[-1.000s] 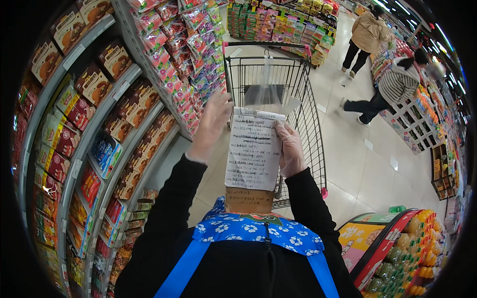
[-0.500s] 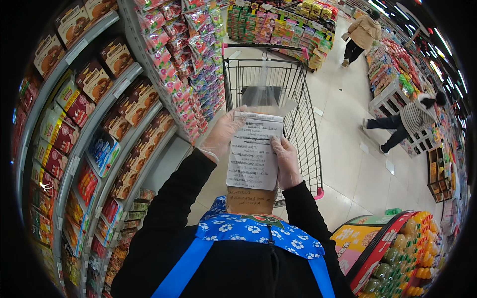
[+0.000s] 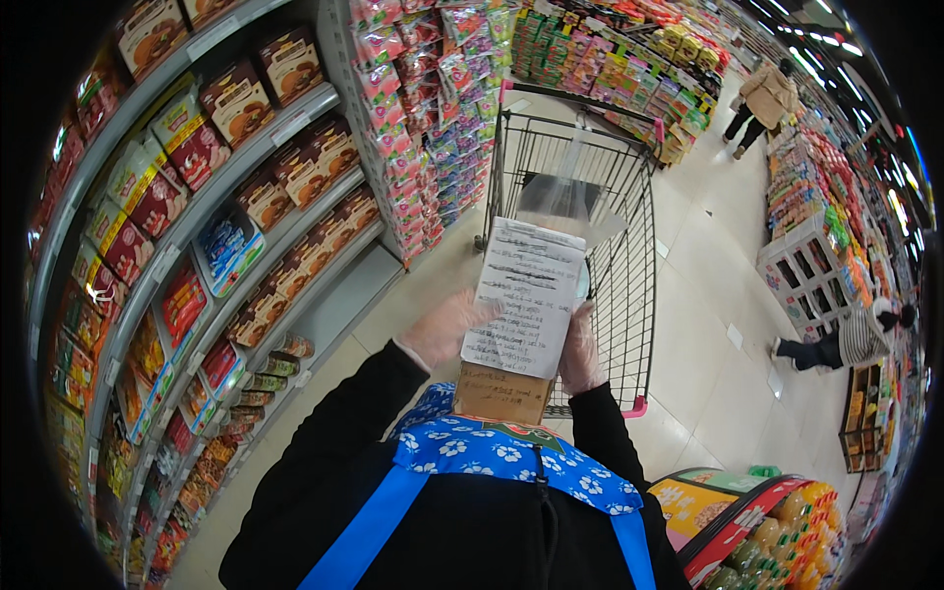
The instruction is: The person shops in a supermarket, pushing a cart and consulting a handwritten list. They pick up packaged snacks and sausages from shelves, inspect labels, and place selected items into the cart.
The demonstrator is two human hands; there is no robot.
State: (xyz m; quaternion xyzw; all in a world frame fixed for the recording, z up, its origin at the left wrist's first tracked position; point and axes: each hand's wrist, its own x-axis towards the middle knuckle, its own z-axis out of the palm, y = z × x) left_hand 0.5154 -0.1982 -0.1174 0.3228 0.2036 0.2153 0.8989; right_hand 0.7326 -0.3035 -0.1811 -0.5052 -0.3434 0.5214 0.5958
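Observation:
A white paper sheet (image 3: 529,295) covered in dark handwriting, with some lines struck out, is held up in front of my chest. Behind its lower end shows brown cardboard (image 3: 501,395), also written on. My right hand (image 3: 582,356), in a clear plastic glove, grips the right edge of the sheet, its fingers partly hidden behind. Along the left edge lies my gloved left hand (image 3: 447,327), its fingers smeared by motion over the paper. Just beyond the sheet stands a black wire shopping cart (image 3: 641,265) with a clear plastic bag (image 3: 570,187) at it.
Shelves (image 3: 221,236) of boxed and bagged goods curve along my left. Hanging packets (image 3: 433,128) line the shelf end. Bottles fill a display (image 3: 777,536) at lower right. One person (image 3: 767,98) is far ahead; another (image 3: 855,339) is at right beside stacked goods.
My left hand has dropped from the sheet's upper left corner to its lower left side. My right thumb has slid off the front of the sheet. The view has turned slightly left.

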